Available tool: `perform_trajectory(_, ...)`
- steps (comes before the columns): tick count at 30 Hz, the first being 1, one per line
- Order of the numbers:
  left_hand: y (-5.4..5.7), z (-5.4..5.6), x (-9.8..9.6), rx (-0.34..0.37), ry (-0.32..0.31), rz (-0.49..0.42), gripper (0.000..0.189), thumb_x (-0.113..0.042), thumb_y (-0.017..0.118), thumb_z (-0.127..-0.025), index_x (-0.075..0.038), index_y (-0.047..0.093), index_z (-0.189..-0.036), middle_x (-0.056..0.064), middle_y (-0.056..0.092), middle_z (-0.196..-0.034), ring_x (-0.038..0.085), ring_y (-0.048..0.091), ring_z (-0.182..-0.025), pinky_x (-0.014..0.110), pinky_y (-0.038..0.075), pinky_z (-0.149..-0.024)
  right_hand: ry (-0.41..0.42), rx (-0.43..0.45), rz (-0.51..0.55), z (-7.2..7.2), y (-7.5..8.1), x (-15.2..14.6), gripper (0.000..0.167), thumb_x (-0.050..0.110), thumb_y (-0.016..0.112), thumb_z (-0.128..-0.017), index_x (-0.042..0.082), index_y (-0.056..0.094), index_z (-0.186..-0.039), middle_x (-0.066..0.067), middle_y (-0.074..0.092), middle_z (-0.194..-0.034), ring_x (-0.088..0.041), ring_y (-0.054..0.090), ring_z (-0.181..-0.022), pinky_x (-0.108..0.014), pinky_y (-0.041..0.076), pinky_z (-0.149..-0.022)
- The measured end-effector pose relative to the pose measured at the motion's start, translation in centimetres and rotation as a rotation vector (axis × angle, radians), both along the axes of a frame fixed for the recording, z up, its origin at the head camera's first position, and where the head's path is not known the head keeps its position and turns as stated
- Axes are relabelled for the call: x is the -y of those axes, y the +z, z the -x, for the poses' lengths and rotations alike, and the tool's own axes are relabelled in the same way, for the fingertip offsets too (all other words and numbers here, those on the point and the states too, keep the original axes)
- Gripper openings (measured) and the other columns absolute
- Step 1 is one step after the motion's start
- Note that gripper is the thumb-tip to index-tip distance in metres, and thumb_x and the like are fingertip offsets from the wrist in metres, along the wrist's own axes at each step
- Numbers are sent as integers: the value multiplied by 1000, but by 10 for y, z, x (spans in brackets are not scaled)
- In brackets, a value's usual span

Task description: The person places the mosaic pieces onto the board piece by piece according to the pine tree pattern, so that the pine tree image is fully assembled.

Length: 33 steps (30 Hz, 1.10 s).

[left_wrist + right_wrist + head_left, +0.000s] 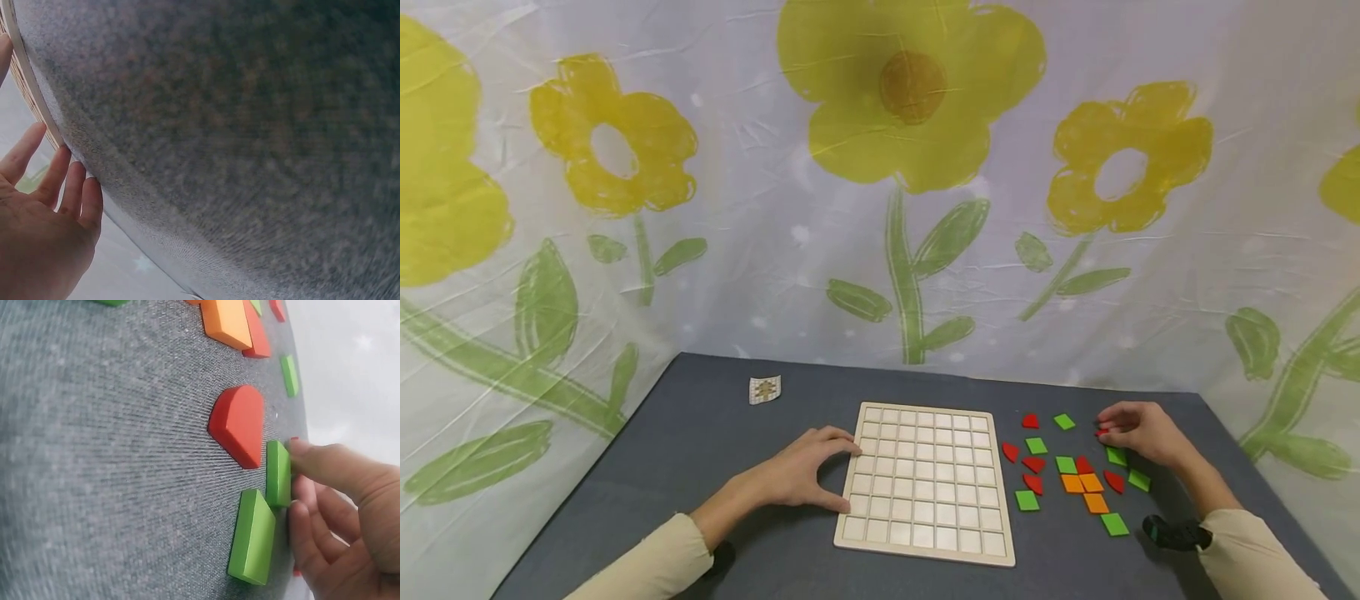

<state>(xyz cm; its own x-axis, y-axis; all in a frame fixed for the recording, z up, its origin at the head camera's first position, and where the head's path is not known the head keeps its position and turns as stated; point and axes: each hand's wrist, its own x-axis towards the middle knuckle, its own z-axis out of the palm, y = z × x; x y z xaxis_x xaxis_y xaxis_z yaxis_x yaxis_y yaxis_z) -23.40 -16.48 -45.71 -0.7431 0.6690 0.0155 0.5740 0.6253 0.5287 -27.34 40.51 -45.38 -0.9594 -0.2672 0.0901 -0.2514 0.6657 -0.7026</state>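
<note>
A pale wooden grid board (925, 483) lies on the dark table with its square cells bare. My left hand (808, 467) rests at the board's left edge, thumb and forefinger spread along the rim. In the left wrist view, the fingertips (42, 128) meet the board's side. Over at the right, my right hand (1142, 429) pinches a small red tile (1102, 432), mostly covered by the fingers. Close under that hand lies a green square tile (1117, 456). The right wrist view shows a red tile with a rounded edge (239, 425) near the thumb.
Several red, green and orange tiles (1095, 503) lie scattered between the board and the right hand. A small patterned card (765, 390) sits at the back left of the table (700, 417). Behind it hangs a flower-printed cloth (737, 250). A black band (1176, 533) circles the right wrist.
</note>
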Motion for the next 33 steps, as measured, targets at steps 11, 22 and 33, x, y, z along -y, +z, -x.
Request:
perform_trajectory(11, -1, 1, 0, -5, -10, 3, 76, -54, 83, -81, -13, 58, -141, 11, 47, -144, 36, 44, -130, 58, 37, -103, 33, -37, 91, -7, 9, -2, 30, -6, 74, -89, -15, 63, -115, -23, 70, -103, -20, 71, -85, -31, 57, -70)
perform_trajectory(22, -1, 3, 0, 14, -16, -6, 77, -55, 82, -81, -14, 58, -141, 11, 47, -145, 37, 43, -131, 59, 37, -103, 47, -73, 141, -19, 14, 4, 33, 3, 76, -91, -9, 65, -119, -22, 72, -107, -13, 71, -90, -28, 57, -73)
perform_trajectory(33, -1, 2, 0, 15, -7, -10, 77, -53, 83, -81, -12, 58, -140, 11, 47, -144, 36, 44, -128, 59, 37, -102, 110, -24, 228, -31, 15, 19, 33, 2, 74, -93, -8, 64, -123, -25, 70, -113, -16, 72, -94, -37, 58, -73)
